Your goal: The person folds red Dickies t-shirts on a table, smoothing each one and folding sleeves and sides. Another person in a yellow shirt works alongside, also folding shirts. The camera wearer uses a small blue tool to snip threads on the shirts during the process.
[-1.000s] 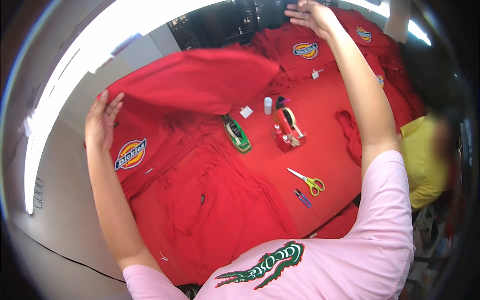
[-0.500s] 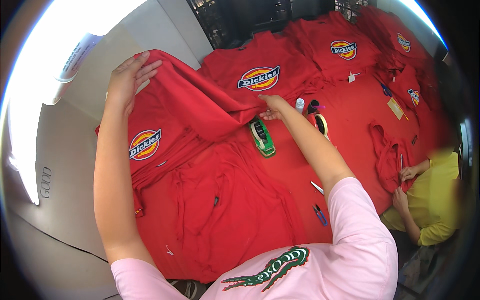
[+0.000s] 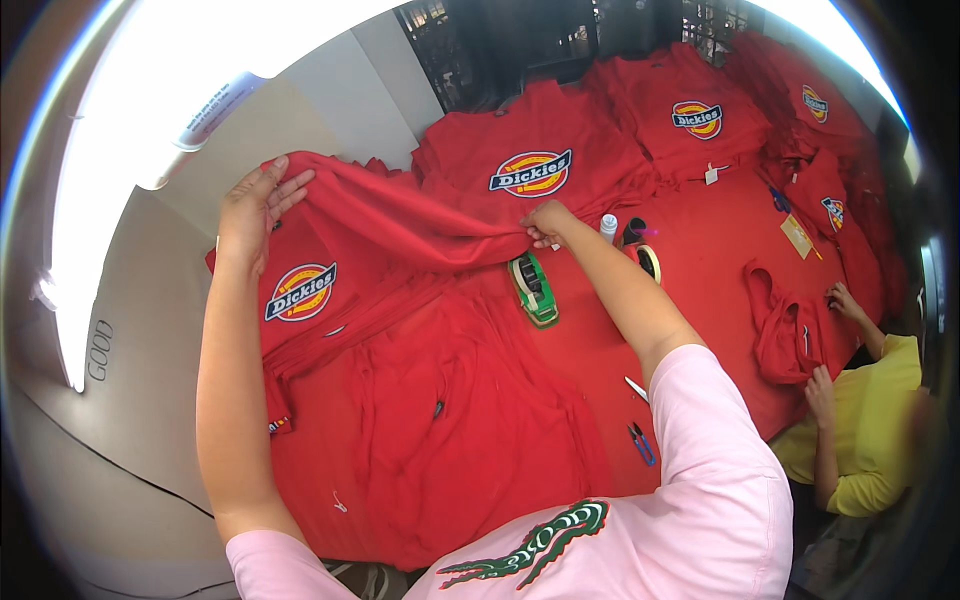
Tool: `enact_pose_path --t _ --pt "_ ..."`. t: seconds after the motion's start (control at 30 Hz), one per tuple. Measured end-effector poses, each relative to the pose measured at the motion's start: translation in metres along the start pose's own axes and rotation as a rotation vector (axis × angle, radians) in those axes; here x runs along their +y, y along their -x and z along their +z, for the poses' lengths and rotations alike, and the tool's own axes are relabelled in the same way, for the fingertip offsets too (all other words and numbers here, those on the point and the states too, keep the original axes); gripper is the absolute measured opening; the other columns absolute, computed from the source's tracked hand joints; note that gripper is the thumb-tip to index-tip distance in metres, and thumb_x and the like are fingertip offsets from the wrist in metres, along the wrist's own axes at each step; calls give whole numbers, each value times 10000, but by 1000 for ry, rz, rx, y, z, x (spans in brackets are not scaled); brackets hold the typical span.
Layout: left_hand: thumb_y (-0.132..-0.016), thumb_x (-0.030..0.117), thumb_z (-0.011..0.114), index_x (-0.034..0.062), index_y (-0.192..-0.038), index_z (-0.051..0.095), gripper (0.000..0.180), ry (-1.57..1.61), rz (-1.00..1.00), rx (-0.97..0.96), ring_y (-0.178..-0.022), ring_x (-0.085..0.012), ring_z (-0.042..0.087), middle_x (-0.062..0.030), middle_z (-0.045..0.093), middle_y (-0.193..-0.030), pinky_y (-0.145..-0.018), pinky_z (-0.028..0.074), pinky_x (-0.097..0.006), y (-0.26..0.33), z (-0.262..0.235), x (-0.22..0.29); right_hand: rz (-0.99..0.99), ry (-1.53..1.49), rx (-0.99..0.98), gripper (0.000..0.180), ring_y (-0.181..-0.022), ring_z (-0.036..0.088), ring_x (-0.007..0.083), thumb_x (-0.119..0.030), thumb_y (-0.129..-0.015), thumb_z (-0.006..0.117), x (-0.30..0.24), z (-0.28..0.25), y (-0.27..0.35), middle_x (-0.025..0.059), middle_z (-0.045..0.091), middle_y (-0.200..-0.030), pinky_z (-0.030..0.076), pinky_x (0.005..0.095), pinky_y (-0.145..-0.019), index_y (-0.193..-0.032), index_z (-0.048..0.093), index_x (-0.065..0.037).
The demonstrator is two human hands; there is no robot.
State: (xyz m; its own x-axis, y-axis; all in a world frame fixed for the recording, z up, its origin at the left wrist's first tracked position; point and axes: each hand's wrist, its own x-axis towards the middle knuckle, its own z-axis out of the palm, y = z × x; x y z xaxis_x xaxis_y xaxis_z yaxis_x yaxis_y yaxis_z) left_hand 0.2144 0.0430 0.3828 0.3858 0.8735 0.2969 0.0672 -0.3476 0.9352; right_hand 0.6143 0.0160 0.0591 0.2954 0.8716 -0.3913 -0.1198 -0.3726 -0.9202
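Observation:
A red garment (image 3: pixel 400 215) with a round chest patch lies half folded over a stack of red garments (image 3: pixel 430 430) in front of me. My left hand (image 3: pixel 255 200) rests flat on its folded far-left edge. My right hand (image 3: pixel 548 222) pinches the fold's right end, just above a green tape dispenser (image 3: pixel 535 288). More red garments with patches (image 3: pixel 530 160) are spread flat at the back of the red-covered table.
A roll of tape (image 3: pixel 648 262), a small white bottle (image 3: pixel 608 228), scissors (image 3: pixel 636 388) and small blue snips (image 3: pixel 641 443) lie to the right of my arm. A person in yellow (image 3: pixel 860 440) handles a red piece (image 3: pixel 785 330) at the right. Cardboard (image 3: pixel 120 380) lies at the left.
My right hand came back from the far garments and took hold of the fold near the tape dispenser. The lifted red garment has been brought down and folded over the stack.

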Motion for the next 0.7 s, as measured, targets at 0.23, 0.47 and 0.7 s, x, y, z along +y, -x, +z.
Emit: enact_pose_path --t 0.23,0.47,0.7 --pt "-1057 219 632 -87 -1350 546 433 172 151 244 -1303 -421 622 -148 596 -1359 -1016 543 -413 60 -82 4 -688 -403 -167 237 -892 611 92 -263 -970 763 -115 -24 133 -40 682 -1030 499 277 -749 -1141 692 -115" --pt "-1106 209 539 16 -1202 631 235 321 313 -26 -709 -110 554 -82 710 -1106 -635 439 -244 146 -169 37 -967 -402 -462 266 -822 653 201 -157 -1018 675 -208 -129 279 63 654 -1052 526 339 -703 -1247 613 -38" --pt "-1081 234 588 26 -1358 571 347 256 -118 100 -675 -79 526 -83 646 -1299 -638 448 -194 84 -118 2 -715 16 165 265 -1004 734 181 -155 -1021 668 -226 -128 239 51 685 -1104 616 325 -902 -1260 616 -54"
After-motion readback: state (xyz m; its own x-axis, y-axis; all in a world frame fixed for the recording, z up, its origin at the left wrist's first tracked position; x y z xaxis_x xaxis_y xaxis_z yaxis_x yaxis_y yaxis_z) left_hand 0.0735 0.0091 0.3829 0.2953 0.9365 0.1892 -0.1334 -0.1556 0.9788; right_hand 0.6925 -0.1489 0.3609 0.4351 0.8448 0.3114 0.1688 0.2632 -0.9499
